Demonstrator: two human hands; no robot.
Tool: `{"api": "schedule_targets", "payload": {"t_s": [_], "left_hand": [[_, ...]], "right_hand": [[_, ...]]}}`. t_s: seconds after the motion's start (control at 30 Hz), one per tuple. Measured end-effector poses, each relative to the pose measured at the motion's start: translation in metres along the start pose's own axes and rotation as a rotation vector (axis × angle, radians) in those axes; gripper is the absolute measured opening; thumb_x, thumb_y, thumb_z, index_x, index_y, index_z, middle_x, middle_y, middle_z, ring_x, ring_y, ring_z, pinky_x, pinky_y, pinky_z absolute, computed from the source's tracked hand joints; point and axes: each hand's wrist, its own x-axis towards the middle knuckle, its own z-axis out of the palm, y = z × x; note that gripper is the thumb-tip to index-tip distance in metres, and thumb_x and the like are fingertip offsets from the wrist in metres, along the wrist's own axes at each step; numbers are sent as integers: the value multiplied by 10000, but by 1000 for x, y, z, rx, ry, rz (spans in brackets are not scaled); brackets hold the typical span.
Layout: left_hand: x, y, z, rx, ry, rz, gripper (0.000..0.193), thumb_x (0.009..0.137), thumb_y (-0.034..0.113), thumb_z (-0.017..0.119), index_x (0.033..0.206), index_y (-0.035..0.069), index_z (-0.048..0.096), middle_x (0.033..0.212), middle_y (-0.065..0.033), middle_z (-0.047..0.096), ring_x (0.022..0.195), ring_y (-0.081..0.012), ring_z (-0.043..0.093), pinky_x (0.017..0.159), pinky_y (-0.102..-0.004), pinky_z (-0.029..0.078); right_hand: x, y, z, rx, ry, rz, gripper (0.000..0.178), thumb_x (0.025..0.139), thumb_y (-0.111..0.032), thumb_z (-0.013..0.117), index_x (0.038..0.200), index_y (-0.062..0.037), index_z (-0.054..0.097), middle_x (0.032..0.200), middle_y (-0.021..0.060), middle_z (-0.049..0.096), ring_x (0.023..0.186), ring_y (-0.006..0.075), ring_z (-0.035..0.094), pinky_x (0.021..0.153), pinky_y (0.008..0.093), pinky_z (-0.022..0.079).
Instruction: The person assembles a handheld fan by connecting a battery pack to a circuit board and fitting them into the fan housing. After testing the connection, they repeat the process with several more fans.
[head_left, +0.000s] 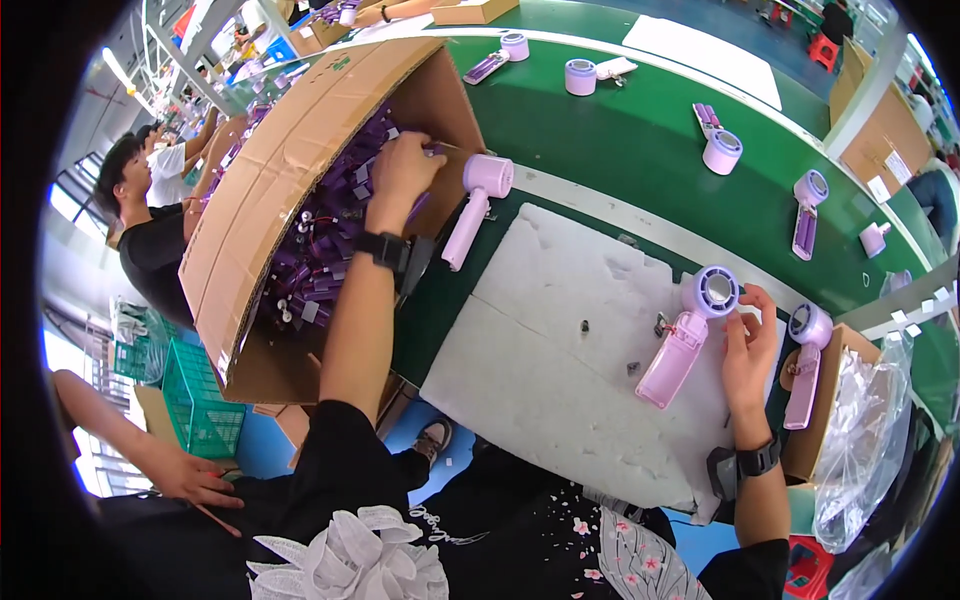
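My left hand point(402, 178) reaches into the tipped cardboard box point(255, 190), fingers closed, with bits of purple showing past them that look like a battery pack. Purple battery packs point(345, 190) with wires and small pale parts fill the box. A lilac handheld fan point(668, 360) lies on the white foam mat point(540, 310), its handle open and hollow, wires showing by its neck. Bent fingers of my right hand point(750, 350) grip the rim of that fan's round head. Between box and mat lies a second lilac fan point(465, 230). Another fan point(803, 390) rests right of my right hand.
More fans, such as one lilac fan point(722, 152), lie along the green belt point(600, 130) beyond the mat. At right stands a cardboard box point(835, 410) with clear plastic bags point(865, 440). A green crate point(200, 395) sits at left. A co-worker's hand point(195, 478) appears lower left.
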Motion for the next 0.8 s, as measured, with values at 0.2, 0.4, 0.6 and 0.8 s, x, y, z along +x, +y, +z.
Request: {"api": "schedule_targets", "payload": {"t_s": [0.2, 0.4, 0.6, 0.8], "left_hand": [[25, -51, 5, 111, -152, -79, 319, 831, 270, 717, 1087, 79, 730, 893, -149, 733, 853, -283, 713, 761, -381, 548], [-36, 19, -60, -836, 183, 94, 133, 907, 98, 672, 959, -14, 719, 804, -38, 697, 712, -89, 640, 657, -210, 488], [-135, 133, -91, -990, -227, 485, 82, 869, 34, 688, 930, -18, 708, 835, -78, 724, 730, -110, 679, 642, -234, 523], [-171, 184, -48, -1233, -693, 594, 215, 847, 56, 727, 1039, -16, 662, 946, -86, 718, 855, -164, 679, 767, -282, 532]], "right_hand": [[-1, -4, 1, 1, -65, 3, 347, 941, -41, 558, 1279, -43, 483, 1173, 7, 506, 785, 70, 518, 558, 179, 402], [-8, -16, -1, -90, 40, -59, 358, 936, -66, 580, 1280, -48, 482, 1256, 43, 484, 913, 125, 529, 680, 222, 459], [-21, -51, 1, -341, -90, -616, 491, 870, -176, 685, 1281, -13, 473, 1352, 187, 377, 1095, 214, 483, 831, 344, 468], [-35, -57, 5, -46, -179, -457, 313, 793, -84, 753, 1026, -12, 556, 947, 121, 655, 745, 194, 629, 651, 267, 498]]}}
